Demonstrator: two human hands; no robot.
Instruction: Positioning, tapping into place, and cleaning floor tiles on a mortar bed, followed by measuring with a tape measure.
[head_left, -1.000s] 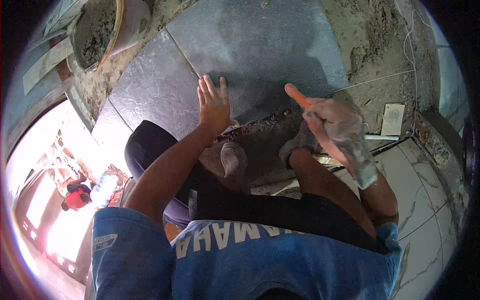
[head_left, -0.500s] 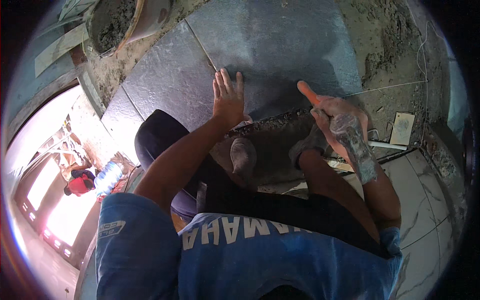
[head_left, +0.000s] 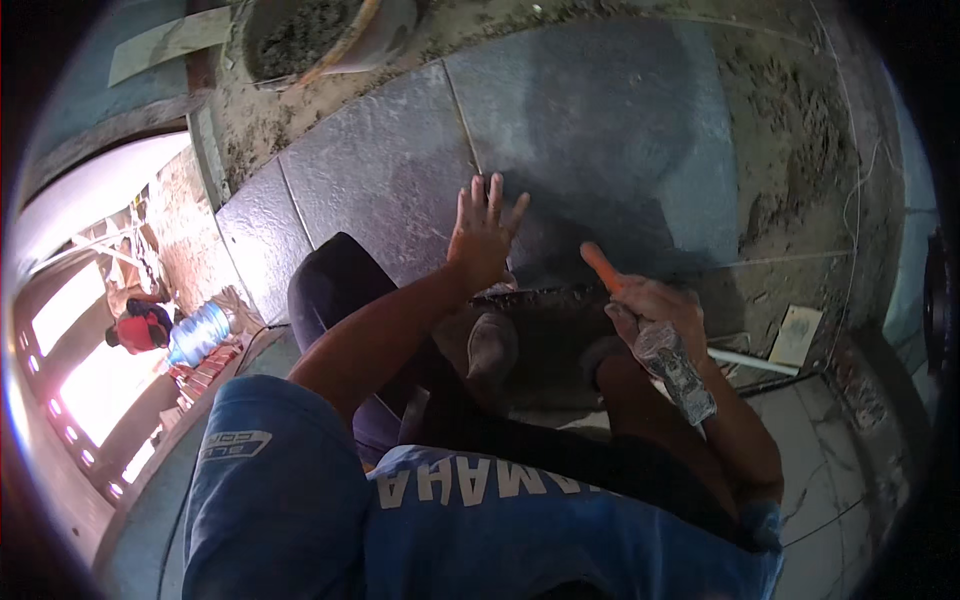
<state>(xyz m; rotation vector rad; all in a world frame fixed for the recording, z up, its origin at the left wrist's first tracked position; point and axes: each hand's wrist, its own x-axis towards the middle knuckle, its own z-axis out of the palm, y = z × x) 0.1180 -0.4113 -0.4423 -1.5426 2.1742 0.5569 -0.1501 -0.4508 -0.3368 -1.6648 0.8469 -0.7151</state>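
My left hand [head_left: 482, 235] lies open, fingers spread, on the dark grey floor tiles. Its fingertips reach the joint between a left tile [head_left: 370, 170] and the large right tile [head_left: 610, 120]. Held in my closed right hand [head_left: 655, 310] is a tool that looks like a trowel. Its orange handle [head_left: 600, 267] points forward over the near edge of the right tile. The mortar-caked grey end [head_left: 680, 375] points back along my forearm. Whether the handle touches the tile I cannot tell.
A bucket of mortar [head_left: 330, 40] stands at the far left. Rough mortar [head_left: 790, 150] borders the right tile, with a string [head_left: 790, 260] across it. A white pipe [head_left: 755, 362] and tile scrap [head_left: 797, 335] lie right. Another person in red [head_left: 140, 330] is beyond the left opening, near a blue bottle [head_left: 200, 335].
The view has shifted, so the tiles appear lower and further right. My right hand has drawn the tool back toward me and leftward over the tile. My left fingers are spread wider.
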